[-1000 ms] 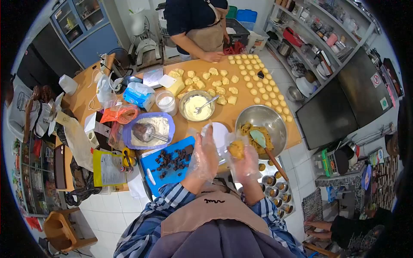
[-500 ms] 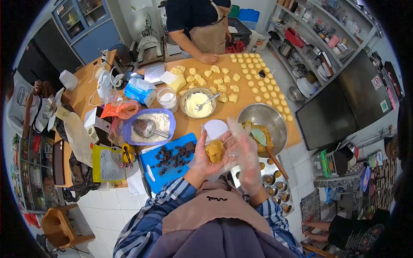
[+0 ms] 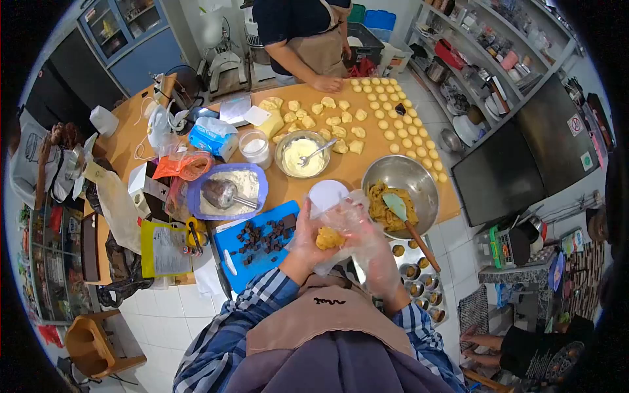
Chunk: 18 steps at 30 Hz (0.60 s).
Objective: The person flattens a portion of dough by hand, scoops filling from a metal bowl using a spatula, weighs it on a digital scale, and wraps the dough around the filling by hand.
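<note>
A lump of yellow-brown dough (image 3: 329, 238) rests in the cupped palm of my left hand (image 3: 305, 241). My right hand (image 3: 377, 252), in a clear plastic glove, lies against the dough's right side, its fingers stretched across towards my left fingers and somewhat blurred. Just beyond my hands is a white round piece (image 3: 327, 195), flat on the table. To their right stands a steel bowl (image 3: 422, 180) with more of the yellow-brown mixture (image 3: 380, 204) and a spatula (image 3: 397, 207) with a pale green blade. On my left, chopped chocolate (image 3: 257, 241) lies on a blue cutting board (image 3: 244, 278).
Beyond are a bowl of cream (image 3: 296, 154), a purple tub of flour (image 3: 263, 188), dough pieces (image 3: 341, 147) and rows of small dough rounds (image 3: 409, 143). Filled small tins stand on a tray (image 3: 440, 278) at the right. A co-worker's hand (image 3: 327, 84) rests on the far table edge.
My right hand has come down and leftward onto the dough, which it now partly covers. The dough has shifted slightly in my left palm. The co-worker's hand has moved a little rightward.
</note>
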Each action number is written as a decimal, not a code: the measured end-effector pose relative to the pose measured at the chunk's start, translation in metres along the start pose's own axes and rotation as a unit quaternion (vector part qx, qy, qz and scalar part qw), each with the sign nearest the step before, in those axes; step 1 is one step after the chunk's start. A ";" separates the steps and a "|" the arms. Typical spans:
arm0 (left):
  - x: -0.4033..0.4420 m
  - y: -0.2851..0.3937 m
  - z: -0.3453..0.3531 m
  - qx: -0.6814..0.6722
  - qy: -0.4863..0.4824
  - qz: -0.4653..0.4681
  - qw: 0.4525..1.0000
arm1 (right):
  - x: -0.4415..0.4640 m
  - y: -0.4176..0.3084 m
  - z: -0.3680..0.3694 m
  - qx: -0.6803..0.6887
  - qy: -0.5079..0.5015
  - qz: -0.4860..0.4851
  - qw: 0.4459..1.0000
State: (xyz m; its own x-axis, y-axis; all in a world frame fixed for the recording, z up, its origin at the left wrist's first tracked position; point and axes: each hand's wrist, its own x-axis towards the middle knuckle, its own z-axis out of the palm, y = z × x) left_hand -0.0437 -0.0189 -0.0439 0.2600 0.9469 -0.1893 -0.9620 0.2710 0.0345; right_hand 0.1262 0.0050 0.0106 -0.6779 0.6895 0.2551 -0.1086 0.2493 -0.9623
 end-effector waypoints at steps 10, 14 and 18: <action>0.002 -0.010 0.010 0.013 0.083 0.005 0.996 | 0.009 0.048 0.005 -0.215 -0.049 -0.058 0.974; 0.000 -0.015 0.024 -0.033 0.080 0.004 0.996 | 0.004 0.058 -0.003 0.170 0.103 0.178 0.964; -0.002 -0.010 0.028 0.017 0.126 0.032 0.991 | 0.010 0.031 -0.020 0.439 0.126 0.263 0.850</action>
State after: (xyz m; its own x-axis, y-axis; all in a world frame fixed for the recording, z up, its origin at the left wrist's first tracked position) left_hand -0.0328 -0.0190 -0.0167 0.1650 0.8901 -0.4249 -0.9714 0.2213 0.0865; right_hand 0.1306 0.0327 -0.0149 -0.6356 0.6993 -0.3271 -0.4141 -0.6664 -0.6201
